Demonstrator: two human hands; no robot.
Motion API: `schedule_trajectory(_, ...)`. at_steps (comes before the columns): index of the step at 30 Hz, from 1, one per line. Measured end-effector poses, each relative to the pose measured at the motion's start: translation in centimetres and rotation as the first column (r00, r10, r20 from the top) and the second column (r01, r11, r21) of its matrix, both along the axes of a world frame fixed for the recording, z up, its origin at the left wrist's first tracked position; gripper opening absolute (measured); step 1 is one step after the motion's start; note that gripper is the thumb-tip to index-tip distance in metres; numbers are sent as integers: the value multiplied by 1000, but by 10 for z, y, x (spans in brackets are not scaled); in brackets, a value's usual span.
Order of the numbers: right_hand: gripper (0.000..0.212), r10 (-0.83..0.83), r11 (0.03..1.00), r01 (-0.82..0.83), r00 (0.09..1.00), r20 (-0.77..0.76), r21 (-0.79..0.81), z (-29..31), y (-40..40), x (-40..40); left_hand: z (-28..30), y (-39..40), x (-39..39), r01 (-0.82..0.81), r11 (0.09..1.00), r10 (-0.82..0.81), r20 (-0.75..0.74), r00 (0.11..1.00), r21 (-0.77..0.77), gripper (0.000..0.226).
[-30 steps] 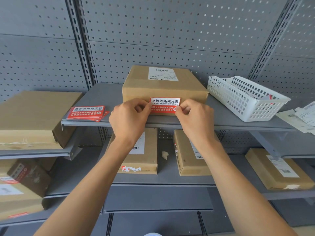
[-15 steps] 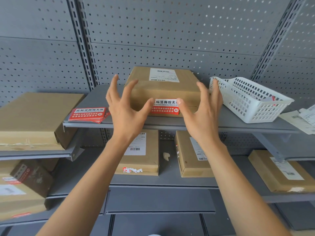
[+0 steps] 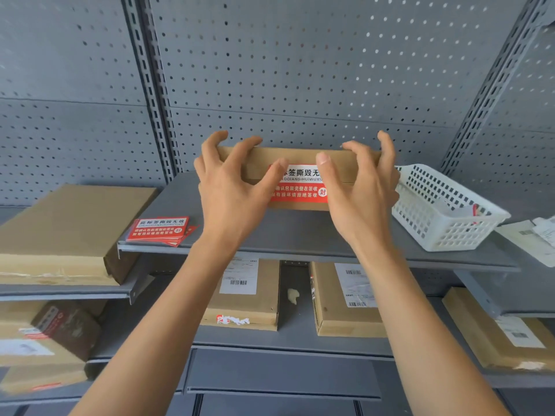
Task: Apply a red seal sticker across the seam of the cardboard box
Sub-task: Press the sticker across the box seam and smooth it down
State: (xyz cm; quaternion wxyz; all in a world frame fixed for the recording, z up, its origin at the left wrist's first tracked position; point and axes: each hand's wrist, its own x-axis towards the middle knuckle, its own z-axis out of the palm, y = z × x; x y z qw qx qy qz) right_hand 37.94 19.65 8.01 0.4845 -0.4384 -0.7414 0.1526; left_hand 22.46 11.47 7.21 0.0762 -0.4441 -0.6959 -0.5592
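Observation:
The brown cardboard box (image 3: pixel 300 156) sits at the back of the grey middle shelf (image 3: pixel 300 238), its front face towards me. A red and white seal sticker (image 3: pixel 300 187) with printed characters is stuck across the seam on that face. My left hand (image 3: pixel 228 187) grips the box's left end, fingers curled over the top edge and thumb on the front by the sticker. In the same way, my right hand (image 3: pixel 360 193) grips the right end. Both thumbs cover the sticker's ends.
A stack of red seal stickers (image 3: pixel 159 231) lies on the shelf to the left. A white plastic basket (image 3: pixel 444 211) stands right of the box, with loose papers (image 3: pixel 534 238) beyond it. A large flat box (image 3: pixel 66 229) sits far left. More labelled boxes fill the lower shelves.
My hands left the sticker they were pressing, spread open, then closed on the two ends of the box. The box top is no longer visible; its front face now shows.

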Motion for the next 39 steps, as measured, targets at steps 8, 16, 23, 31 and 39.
schedule_trajectory(8,77,-165,982,150,977,139,114,21,11,1,26,16,20,-171,979,153,-158,976,-106,70)
schedule_trajectory(16,74,-210,974,197,970,126,110,24,19,4,31,24,27,-206,969,175,-212,961,-135,66)
schedule_trajectory(23,61,-176,981,161,975,139,108,22,22,7,30,23,19,-182,976,149,-242,959,-119,65)
schedule_trajectory(31,44,-102,993,91,984,147,79,26,23,13,27,23,11,-155,980,119,-256,959,-123,53)
schedule_trajectory(39,37,-90,993,79,986,140,82,27,24,18,26,19,12,-143,983,106,-278,955,-114,49)
